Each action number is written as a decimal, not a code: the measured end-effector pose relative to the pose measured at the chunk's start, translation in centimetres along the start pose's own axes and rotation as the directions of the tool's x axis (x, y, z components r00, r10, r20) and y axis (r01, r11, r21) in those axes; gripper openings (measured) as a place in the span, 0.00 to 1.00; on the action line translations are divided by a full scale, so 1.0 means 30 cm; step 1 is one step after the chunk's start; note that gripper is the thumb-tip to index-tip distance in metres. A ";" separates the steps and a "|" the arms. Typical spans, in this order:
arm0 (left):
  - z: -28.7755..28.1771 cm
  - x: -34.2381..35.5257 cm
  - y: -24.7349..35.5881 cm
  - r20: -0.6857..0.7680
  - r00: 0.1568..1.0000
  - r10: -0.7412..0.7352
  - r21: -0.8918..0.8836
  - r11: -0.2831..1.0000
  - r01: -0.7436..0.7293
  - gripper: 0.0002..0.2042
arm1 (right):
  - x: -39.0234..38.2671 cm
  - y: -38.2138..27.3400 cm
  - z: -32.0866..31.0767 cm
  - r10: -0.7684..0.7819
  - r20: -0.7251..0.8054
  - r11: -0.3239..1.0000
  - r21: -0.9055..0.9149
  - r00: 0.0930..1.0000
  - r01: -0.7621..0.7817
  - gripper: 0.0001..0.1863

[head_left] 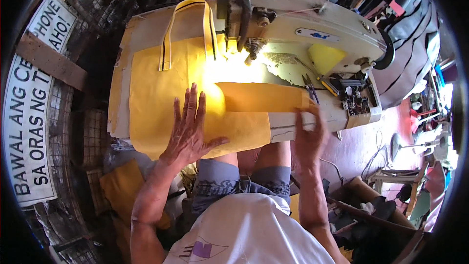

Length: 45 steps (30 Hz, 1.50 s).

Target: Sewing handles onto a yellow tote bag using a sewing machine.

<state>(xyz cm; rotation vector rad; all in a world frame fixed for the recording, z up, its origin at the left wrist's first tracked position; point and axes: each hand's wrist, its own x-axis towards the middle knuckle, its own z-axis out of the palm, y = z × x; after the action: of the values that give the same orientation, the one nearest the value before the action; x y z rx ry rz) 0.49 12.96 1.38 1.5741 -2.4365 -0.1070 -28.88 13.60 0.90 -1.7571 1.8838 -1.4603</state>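
Note:
A large yellow fabric panel [154, 100] lies spread over the sewing machine's table and hangs past its front edge. A looped strap [208, 27], pale with a dark line, rests on its far part. My left hand [188, 127] lies flat on the panel, fingers stretched forward and thumb out to the side. Off to the right, my right hand [311, 134] pinches the right end of a folded orange-yellow fabric strip [264, 98]. The strip runs leftward over the panel, below the brightly lit needle area. Glare hides the needle and the cloth around it.
The pale sewing machine [293, 17] spans the back of the table. Small scissors [310, 88] and a yellow-handled cutter [327, 86] lie right of the strip, beside a box of small metal parts [356, 105]. A white sign [29, 132] stands at left, and a fan [398, 146] at right.

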 end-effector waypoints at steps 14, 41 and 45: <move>-0.057 -0.080 -0.021 -0.242 0.963 -0.117 -0.263 0.964 0.051 0.35 | -0.166 -0.397 0.201 -0.480 0.478 0.838 0.003 0.735 0.546 0.24; 0.005 0.006 -0.157 -0.248 0.943 0.223 -0.391 0.867 -0.308 0.08 | -0.163 -0.141 0.172 -0.421 0.492 0.873 -0.008 0.762 0.488 0.27; -0.026 0.030 -0.155 -0.125 0.976 0.178 -0.426 0.879 -0.214 0.04 | -0.147 -0.148 0.176 -0.395 0.496 0.885 -0.020 0.773 0.464 0.25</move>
<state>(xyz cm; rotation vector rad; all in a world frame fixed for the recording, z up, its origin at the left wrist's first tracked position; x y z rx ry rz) 4.45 10.25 1.40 1.1075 -2.2817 -0.5061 -21.02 15.37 -0.55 -2.4648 1.4064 -0.8667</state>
